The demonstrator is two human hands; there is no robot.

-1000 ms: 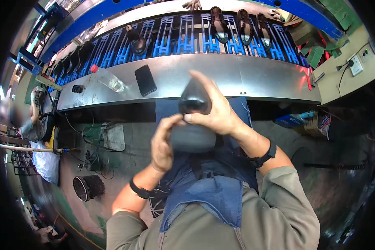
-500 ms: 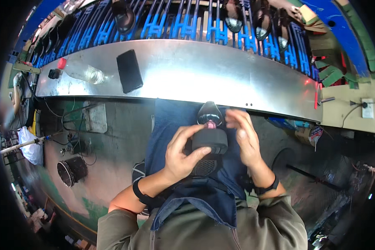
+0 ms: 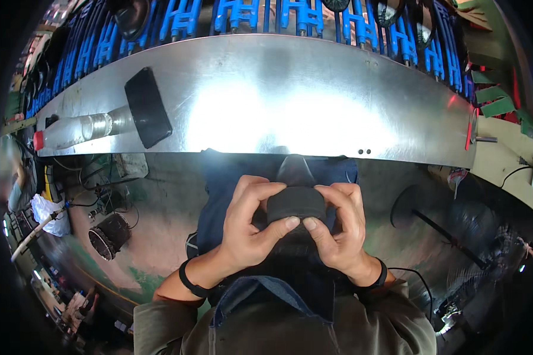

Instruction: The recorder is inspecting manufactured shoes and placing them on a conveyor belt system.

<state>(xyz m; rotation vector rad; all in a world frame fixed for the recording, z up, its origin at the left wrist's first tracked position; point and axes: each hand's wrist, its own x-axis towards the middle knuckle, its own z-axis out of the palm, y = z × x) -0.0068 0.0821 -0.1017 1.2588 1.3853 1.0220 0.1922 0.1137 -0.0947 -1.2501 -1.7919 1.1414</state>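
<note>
Shoe (image 3: pixel 296 204), black, held over apron (image 3: pixel 214 201) before near edge of bench (image 3: pixel 237 71), toe bench-ward. Left hand (image 3: pixel 249 228) and right hand (image 3: pixel 344 231) pinch its dark rear part, thumbs nearside, fingers opposite, likely for even grip.

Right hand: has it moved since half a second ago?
Yes: against two holes in the metal counter, the right hand has moved left and farther away, now touching the black rounded object.

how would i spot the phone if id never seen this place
Beyond the left hand runs a long, shiny metal ledge. Toward its left end, just right of the clear bottle, lies the phone. Flat, black and rectangular, it differs from the see-through, red-capped bottle.
</note>
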